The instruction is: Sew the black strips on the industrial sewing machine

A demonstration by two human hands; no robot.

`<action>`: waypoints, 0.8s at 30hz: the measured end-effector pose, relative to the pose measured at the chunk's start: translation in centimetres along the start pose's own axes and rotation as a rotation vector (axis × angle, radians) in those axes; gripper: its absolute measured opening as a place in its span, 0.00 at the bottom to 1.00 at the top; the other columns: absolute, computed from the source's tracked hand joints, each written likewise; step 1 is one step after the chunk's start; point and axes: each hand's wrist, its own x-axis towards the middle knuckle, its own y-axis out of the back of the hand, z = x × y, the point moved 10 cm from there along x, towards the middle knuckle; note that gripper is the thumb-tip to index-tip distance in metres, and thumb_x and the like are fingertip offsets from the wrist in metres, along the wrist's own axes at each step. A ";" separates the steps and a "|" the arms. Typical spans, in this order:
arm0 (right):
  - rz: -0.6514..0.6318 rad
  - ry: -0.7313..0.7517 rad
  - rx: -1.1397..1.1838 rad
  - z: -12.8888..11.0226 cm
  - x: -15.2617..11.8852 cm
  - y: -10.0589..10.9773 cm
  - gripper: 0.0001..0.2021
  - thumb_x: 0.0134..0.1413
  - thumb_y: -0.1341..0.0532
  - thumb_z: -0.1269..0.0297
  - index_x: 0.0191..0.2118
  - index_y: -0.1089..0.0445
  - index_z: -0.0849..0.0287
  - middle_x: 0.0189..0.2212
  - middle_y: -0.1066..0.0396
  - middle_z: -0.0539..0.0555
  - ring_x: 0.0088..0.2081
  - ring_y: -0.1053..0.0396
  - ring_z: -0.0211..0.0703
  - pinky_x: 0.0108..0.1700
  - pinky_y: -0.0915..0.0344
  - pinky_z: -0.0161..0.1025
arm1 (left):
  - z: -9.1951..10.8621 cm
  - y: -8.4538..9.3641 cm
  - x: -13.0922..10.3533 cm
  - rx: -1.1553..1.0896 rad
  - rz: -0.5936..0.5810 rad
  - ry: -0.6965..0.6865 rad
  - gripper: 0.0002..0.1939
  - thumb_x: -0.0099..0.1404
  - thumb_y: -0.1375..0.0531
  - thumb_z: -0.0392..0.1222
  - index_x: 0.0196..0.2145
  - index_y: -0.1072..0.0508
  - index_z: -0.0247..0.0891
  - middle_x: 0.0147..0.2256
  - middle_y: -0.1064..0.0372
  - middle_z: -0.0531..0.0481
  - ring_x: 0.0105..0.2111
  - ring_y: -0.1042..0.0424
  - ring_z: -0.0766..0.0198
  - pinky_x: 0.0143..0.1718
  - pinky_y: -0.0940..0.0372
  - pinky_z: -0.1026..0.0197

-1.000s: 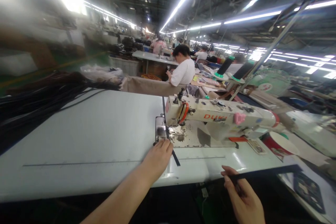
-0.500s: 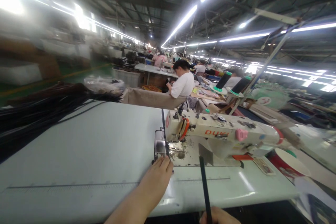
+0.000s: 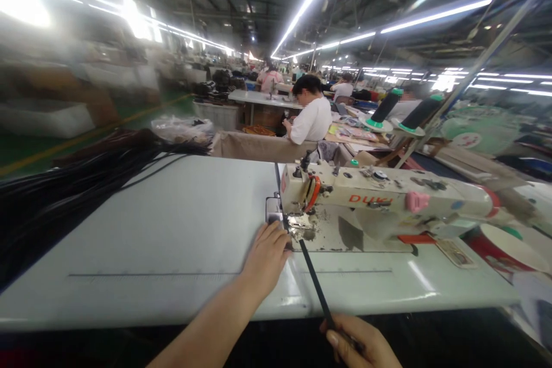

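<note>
My left hand (image 3: 266, 256) lies flat on the white sewing table (image 3: 172, 230), fingertips at the metal needle plate of the white sewing machine (image 3: 379, 198). Its fingers press on the end of a narrow black strap (image 3: 314, 282) just in front of the presser foot. My right hand (image 3: 360, 345) grips the strap's near end at the table's front edge. The strap runs diagonally from that hand up to the needle area. A second black strip (image 3: 276, 175) leads away behind the machine head.
A big pile of black straps (image 3: 64, 190) covers the table's left end. Two dark thread cones (image 3: 405, 115) stand behind the machine, a red-and-white bowl (image 3: 504, 244) at the right. A person in a white shirt (image 3: 313, 118) works at a bench beyond.
My right hand has swung the strap from pointing away to the right, to upright, to slanting into the presser foot beside my left fingers. The head camera shifted slightly.
</note>
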 end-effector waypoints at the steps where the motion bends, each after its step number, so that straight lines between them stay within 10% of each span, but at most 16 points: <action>1: 0.011 0.000 0.004 -0.1 0.0 -0.1 0.27 0.62 0.43 0.36 0.37 0.21 0.56 0.26 0.27 0.53 0.29 0.30 0.44 0.35 0.32 0.37 | -0.1 0.2 0.2 -0.010 -0.009 0.020 0.11 0.70 0.37 0.37 0.50 0.25 0.40 0.56 0.26 0.46 0.66 0.37 0.49 0.71 0.47 0.36; 12: 0.160 -0.004 0.039 0.1 0.9 -0.4 0.25 0.64 0.44 0.40 0.30 0.27 0.57 0.26 0.29 0.51 0.30 0.30 0.43 0.35 0.33 0.36 | -1.8 -0.5 0.6 -0.069 -0.128 0.149 0.14 0.71 0.40 0.38 0.53 0.26 0.43 0.64 0.32 0.46 0.71 0.45 0.49 0.72 0.50 0.36; 24: 0.143 0.032 -0.126 -3.1 3.8 -2.3 0.30 0.68 0.48 0.57 0.72 0.43 0.55 0.38 0.22 0.56 0.39 0.23 0.48 0.45 0.29 0.43 | -8.9 -2.1 7.3 -0.103 -0.165 0.296 0.23 0.66 0.42 0.36 0.59 0.28 0.36 0.65 0.36 0.38 0.68 0.43 0.44 0.71 0.49 0.40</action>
